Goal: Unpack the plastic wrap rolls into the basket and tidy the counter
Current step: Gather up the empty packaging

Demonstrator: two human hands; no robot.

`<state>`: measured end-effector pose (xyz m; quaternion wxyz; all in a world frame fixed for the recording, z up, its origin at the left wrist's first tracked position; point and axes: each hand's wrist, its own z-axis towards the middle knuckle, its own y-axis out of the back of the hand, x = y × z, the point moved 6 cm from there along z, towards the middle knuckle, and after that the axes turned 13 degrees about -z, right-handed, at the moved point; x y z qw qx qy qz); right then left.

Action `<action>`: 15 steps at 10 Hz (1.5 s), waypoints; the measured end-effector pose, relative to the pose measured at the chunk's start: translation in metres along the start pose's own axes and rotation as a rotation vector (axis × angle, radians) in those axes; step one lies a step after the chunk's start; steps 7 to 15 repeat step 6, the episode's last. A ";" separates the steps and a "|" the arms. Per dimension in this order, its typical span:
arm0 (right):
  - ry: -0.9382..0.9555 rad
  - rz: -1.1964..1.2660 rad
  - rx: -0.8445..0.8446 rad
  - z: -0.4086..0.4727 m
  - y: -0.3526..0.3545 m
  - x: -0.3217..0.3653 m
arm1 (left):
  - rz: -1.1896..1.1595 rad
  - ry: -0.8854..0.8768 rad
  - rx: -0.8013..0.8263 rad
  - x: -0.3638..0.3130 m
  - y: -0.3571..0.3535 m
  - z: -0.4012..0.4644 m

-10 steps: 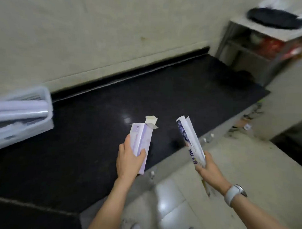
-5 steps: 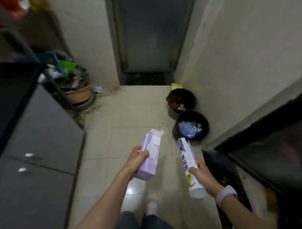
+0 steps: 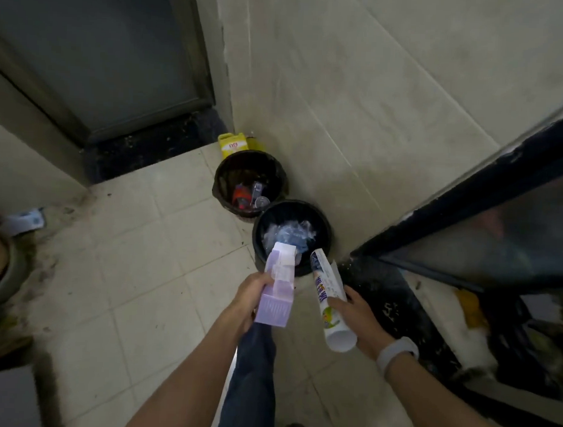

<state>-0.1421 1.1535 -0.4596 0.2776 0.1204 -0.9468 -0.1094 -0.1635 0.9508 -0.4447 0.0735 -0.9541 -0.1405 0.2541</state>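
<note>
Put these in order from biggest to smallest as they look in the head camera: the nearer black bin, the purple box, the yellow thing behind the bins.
1. Nearer black bin and purple box: these look about alike, and the box is closer to the camera, so I won't rank them.
2. Yellow thing: clearly smallest, though farthest and partly hidden.

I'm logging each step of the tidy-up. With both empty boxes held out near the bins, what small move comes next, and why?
Probably let go of both. The left hand holds the purple box and the right hand the white box, their open ends already over the near bin, which holds crumpled plastic.
</note>
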 end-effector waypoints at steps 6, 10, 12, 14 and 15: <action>-0.159 -0.235 0.050 0.238 -0.018 0.065 | 0.399 0.093 -0.103 -0.064 -0.013 0.241; -0.159 -0.235 0.050 0.238 -0.018 0.065 | 0.399 0.093 -0.103 -0.064 -0.013 0.241; -0.159 -0.235 0.050 0.238 -0.018 0.065 | 0.399 0.093 -0.103 -0.064 -0.013 0.241; -0.159 -0.235 0.050 0.238 -0.018 0.065 | 0.399 0.093 -0.103 -0.064 -0.013 0.241; -0.159 -0.235 0.050 0.238 -0.018 0.065 | 0.399 0.093 -0.103 -0.064 -0.013 0.241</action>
